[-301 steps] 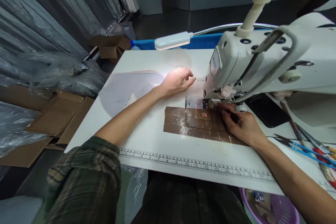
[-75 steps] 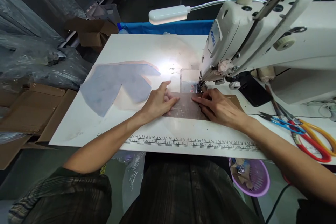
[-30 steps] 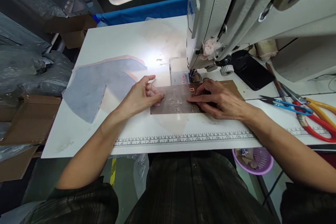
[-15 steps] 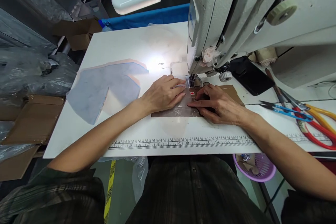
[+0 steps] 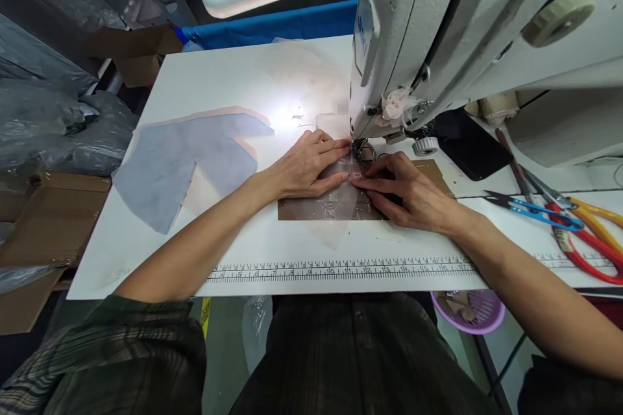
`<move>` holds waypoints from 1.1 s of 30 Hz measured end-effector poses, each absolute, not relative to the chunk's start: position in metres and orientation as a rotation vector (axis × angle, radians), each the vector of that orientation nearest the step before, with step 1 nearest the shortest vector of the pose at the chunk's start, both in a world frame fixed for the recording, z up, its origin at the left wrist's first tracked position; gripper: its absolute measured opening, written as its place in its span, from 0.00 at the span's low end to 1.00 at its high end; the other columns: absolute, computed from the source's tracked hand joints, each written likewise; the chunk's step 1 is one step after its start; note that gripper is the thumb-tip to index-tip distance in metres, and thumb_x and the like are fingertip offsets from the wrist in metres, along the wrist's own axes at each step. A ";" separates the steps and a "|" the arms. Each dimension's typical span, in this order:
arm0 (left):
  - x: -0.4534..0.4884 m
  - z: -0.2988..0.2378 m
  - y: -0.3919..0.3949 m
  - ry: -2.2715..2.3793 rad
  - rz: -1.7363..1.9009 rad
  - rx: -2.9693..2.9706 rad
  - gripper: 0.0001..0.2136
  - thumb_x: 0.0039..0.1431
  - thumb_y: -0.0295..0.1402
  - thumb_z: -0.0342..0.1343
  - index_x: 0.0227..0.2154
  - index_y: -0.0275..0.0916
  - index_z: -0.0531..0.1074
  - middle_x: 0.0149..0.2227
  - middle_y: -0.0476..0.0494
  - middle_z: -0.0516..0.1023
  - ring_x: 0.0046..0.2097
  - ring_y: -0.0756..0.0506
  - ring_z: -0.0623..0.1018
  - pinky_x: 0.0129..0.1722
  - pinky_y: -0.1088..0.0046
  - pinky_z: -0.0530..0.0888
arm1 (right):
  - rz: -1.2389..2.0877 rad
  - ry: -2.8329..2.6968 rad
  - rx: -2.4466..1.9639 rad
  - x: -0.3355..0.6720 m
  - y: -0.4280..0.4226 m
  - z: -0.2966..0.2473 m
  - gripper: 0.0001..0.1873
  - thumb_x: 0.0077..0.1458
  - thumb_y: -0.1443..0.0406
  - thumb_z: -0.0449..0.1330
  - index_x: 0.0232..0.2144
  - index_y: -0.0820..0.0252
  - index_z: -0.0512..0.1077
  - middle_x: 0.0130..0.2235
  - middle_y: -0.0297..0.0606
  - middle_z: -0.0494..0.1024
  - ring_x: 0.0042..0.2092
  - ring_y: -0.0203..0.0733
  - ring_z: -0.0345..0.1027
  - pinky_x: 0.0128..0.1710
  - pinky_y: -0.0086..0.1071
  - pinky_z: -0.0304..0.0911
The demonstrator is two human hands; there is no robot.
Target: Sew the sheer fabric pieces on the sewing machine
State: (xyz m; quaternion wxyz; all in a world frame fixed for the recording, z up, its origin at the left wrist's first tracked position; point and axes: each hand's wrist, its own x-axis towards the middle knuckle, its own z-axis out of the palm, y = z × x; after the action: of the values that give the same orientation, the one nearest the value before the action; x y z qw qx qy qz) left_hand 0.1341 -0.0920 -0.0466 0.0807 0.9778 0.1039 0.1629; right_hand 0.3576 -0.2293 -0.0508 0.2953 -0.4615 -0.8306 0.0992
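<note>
A thin, see-through pale fabric piece (image 5: 335, 204) lies over a brown, tape-like sheet (image 5: 296, 211) on the table below the sewing machine's needle area (image 5: 357, 146). My left hand (image 5: 311, 165) rests flat on the fabric left of the presser foot, its fingers stretched and the fingertips close to the foot. From the right, my right hand (image 5: 403, 191) touches the fabric, fingers apart and the index fingertip beside a small red-and-white mark (image 5: 357, 175). The needle itself is too small to make out.
Blue-grey fabric pieces with pinkish edges (image 5: 195, 155) lie on the left. On the right are a black phone-like slab (image 5: 472, 142), blue thread snips (image 5: 535, 211) and red-handled scissors (image 5: 584, 246). A printed ruler (image 5: 341, 269) runs along the front edge; a purple basket (image 5: 489, 321) sits below.
My left hand's fingers have shifted slightly toward the presser foot. The fabric has moved across the brown sheet, its pale tip now further toward the table's front. The camera view has shifted slightly.
</note>
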 end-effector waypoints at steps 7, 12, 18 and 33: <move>0.133 -0.048 -0.093 0.320 0.419 3.022 0.24 0.68 0.43 0.49 0.59 0.33 0.68 0.63 0.33 0.71 0.52 0.36 0.71 0.52 0.53 0.68 | 0.257 -2.210 -1.229 0.358 -0.229 -0.051 0.17 0.64 0.66 0.56 0.50 0.54 0.80 0.46 0.47 0.74 0.49 0.50 0.68 0.51 0.49 0.69; 0.135 -0.043 -0.098 0.346 0.383 3.085 0.24 0.69 0.42 0.47 0.59 0.31 0.68 0.61 0.33 0.72 0.53 0.36 0.71 0.51 0.54 0.67 | 0.264 -2.197 -1.235 0.358 -0.229 -0.051 0.17 0.63 0.66 0.56 0.51 0.55 0.80 0.46 0.48 0.74 0.49 0.51 0.68 0.51 0.49 0.70; 0.139 -0.039 -0.106 0.386 0.333 3.174 0.25 0.71 0.42 0.44 0.59 0.25 0.68 0.61 0.30 0.72 0.51 0.35 0.71 0.51 0.54 0.67 | 0.279 -2.177 -1.221 0.358 -0.228 -0.052 0.16 0.62 0.67 0.58 0.49 0.55 0.80 0.46 0.48 0.74 0.50 0.50 0.68 0.51 0.47 0.70; 0.137 -0.050 -0.111 -0.007 0.861 3.103 0.09 0.66 0.34 0.54 0.37 0.36 0.78 0.38 0.43 0.83 0.36 0.46 0.79 0.37 0.67 0.75 | 0.208 -2.255 -1.239 0.361 -0.229 -0.052 0.18 0.62 0.67 0.57 0.51 0.56 0.79 0.47 0.48 0.72 0.50 0.52 0.66 0.51 0.50 0.70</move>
State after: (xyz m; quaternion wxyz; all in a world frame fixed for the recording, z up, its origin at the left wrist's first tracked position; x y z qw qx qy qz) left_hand 0.1369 -0.1113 -0.0497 -0.0391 0.9629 -0.0021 0.2670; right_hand 0.3614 -0.2290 -0.0523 0.2764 -0.4613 -0.8395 0.0776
